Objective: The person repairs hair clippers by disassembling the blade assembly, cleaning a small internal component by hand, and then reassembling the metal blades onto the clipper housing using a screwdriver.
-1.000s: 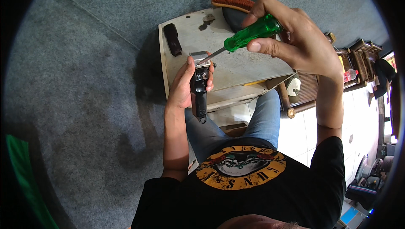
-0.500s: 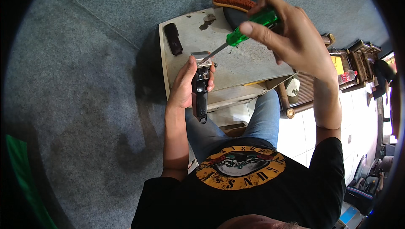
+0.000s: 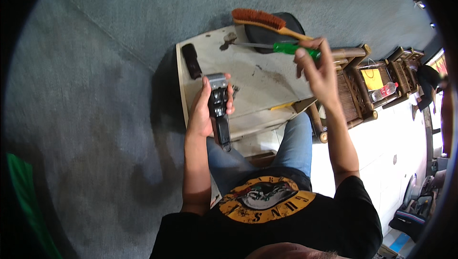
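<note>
My left hand (image 3: 202,111) grips a black hair clipper (image 3: 219,108) with a silver blade head, held upright over the near edge of a small white table (image 3: 260,80). My right hand (image 3: 319,70) is raised over the table's far right side and holds a green-handled screwdriver (image 3: 281,48) by the handle, its metal shaft pointing left and lying low over the tabletop. The screwdriver tip is well away from the clipper.
A small black part (image 3: 192,60) lies at the table's left corner. A wooden brush with reddish bristles (image 3: 265,21) rests on a black object at the far edge. A bamboo rack (image 3: 367,87) with a plastic bottle (image 3: 384,91) stands right. Grey carpet surrounds the table.
My right hand has carried the screwdriver away from the clipper head, up and right toward the table's far edge. The left hand keeps the clipper in about the same place.
</note>
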### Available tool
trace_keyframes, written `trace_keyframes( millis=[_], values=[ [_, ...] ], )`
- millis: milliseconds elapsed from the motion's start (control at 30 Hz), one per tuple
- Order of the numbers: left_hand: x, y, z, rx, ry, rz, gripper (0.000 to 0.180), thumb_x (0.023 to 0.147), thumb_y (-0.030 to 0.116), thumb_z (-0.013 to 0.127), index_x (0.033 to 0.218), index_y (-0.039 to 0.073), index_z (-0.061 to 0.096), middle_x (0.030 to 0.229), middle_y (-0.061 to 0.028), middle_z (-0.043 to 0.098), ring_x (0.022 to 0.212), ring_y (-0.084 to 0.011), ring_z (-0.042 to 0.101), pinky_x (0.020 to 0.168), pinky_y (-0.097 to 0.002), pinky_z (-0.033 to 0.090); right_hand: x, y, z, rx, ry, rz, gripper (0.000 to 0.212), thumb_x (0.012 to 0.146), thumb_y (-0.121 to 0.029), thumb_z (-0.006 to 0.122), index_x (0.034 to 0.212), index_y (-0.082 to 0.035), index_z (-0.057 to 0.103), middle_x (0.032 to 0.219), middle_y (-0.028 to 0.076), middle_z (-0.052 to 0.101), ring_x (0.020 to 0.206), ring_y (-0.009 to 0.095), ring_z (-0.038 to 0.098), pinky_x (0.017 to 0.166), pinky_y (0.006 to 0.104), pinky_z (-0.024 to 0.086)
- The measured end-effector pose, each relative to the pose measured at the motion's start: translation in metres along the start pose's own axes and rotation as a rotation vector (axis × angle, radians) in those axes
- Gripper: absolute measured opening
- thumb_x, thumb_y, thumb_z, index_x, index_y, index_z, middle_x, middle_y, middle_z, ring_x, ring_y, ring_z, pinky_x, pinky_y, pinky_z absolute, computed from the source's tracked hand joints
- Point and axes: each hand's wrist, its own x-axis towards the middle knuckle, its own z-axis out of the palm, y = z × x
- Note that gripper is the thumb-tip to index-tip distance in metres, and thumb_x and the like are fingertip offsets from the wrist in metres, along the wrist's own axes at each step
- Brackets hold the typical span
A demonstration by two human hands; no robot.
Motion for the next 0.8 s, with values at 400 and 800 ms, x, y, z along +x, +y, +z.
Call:
trace_keyframes(
  millis=[400, 800],
  values=[
    [-0.001, 0.000, 0.005, -0.002, 0.015, -0.029, 0.065, 0.110, 0.057, 0.040, 0.141, 0.001, 0.049, 0.104, -0.0107, 0.061, 0.076, -0.0177, 0.058, 0.062, -0.0320, 0.048, -0.012, 0.050, 0.005, -0.761, -0.166, -0.174, 0.024, 0.089, -0.014, 0.077, 0.103, -0.004, 0.061, 0.092, 0.016, 0.070, 0.079, 0.036, 0.070, 0.070, 0.0446, 0.054],
    [-0.003, 0.001, 0.010, 0.015, 0.020, 0.026, 0.066, 0.112, 0.056, 0.036, 0.141, -0.001, 0.049, 0.106, -0.0121, 0.059, 0.076, -0.0178, 0.056, 0.062, -0.0315, 0.048, -0.013, 0.051, 0.003, -0.612, 0.061, -0.245, 0.026, 0.098, -0.021, 0.074, 0.086, 0.001, 0.064, 0.081, 0.012, 0.055, 0.074, 0.028, 0.057, 0.065, 0.0382, 0.046]
  ],
)
